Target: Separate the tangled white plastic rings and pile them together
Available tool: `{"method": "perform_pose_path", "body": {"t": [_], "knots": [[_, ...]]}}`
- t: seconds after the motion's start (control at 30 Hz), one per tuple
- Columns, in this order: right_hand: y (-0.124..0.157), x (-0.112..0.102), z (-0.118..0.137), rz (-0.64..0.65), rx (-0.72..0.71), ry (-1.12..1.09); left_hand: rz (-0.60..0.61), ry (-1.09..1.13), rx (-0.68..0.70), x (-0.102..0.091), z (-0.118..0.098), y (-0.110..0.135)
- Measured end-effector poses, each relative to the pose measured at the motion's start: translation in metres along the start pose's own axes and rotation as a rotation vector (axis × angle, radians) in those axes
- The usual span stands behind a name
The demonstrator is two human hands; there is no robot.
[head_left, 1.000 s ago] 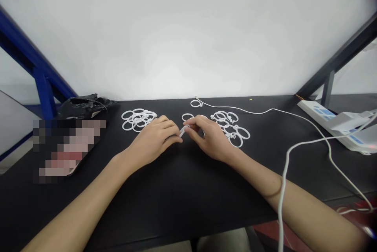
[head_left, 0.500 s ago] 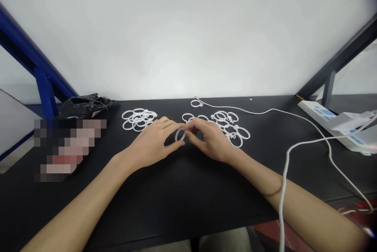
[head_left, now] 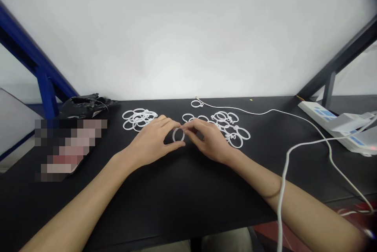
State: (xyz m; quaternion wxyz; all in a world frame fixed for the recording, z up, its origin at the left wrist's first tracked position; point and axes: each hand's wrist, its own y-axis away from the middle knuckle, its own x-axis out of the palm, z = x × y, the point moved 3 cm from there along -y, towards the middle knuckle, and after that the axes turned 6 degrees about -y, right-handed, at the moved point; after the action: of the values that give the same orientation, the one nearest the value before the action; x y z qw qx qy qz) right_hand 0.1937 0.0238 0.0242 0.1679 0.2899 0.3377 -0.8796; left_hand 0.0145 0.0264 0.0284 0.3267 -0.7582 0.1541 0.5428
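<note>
My left hand and my right hand meet at the middle of the black table. Between their fingertips they pinch one white plastic ring, held upright so its opening faces me. A pile of white rings lies just beyond my left hand. A second, larger pile of white rings lies beyond my right hand. One single ring sits farther back near the wall.
A crumpled black bag lies at the back left beside a blurred patch. White cables run across the right side to a white power strip. Blue and dark frame posts stand at both sides.
The ring held between both hands has turned from edge-on to facing me as an open circle. My hands have stayed in the same spot.
</note>
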Motion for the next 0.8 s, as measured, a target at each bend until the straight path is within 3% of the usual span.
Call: {"method": "perform_pose_path", "body": {"t": [0.53, 0.63, 0.8], "knots": [[0.001, 0.001, -0.001, 0.007, 0.038, 0.031, -0.022, -0.017, 0.007, -0.001, -0.001, 0.0], [0.0, 0.0, -0.004, 0.022, 0.102, 0.142, -0.038, -0.054, -0.043, -0.001, 0.002, 0.0], [-0.001, -0.006, -0.014, 0.004, 0.118, 0.556, -0.078, -0.231, -0.246, -0.004, 0.022, 0.001]]}}
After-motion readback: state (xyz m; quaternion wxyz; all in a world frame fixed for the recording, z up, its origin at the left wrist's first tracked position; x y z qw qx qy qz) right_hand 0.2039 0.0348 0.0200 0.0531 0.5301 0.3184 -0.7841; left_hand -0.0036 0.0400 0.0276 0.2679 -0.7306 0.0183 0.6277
